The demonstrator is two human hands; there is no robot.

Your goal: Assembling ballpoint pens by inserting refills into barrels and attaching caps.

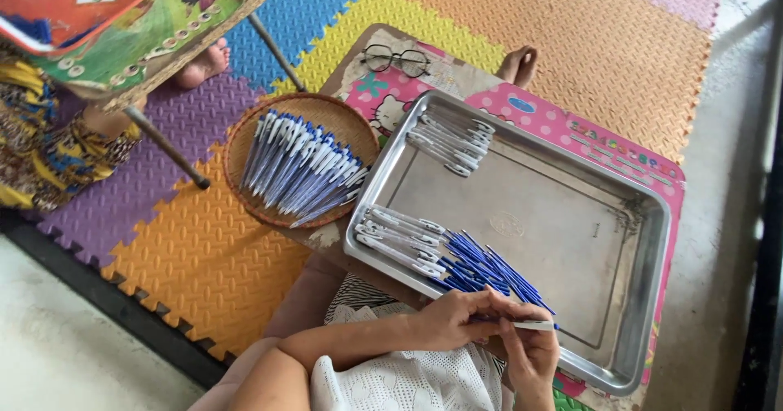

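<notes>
Steel fills the middle of the head view: a rectangular metal tray (571,215) sits on a pink printed tabletop (563,125) over coloured foam floor mats (571,36). At the lower centre of the frame, both hands meet over the tray's near rim. The left hand (447,320) is closed around one end of a white pen barrel (530,324), and the right hand (532,352) pinches it from below; a blue tip shows at its right end. My judgement is that the pen is being put together, and doing that well calls for holding the barrel steady in one hand, keeping the parts in line, and pushing straight rather than at an angle.

Counting is rough. One pen is in the hands. One pile of blue refills (481,268) lies in the tray just above the hands, too many and too crossed to count. Two groups of white barrels lie in the tray: one beside the refills (400,240), one at the upper left corner (453,140), each about eight or ten. One round woven basket (302,158) left of the tray holds finished blue-and-white pens (306,166), a couple of dozen at a guess. One pair of glasses (395,58) lies above it.
</notes>
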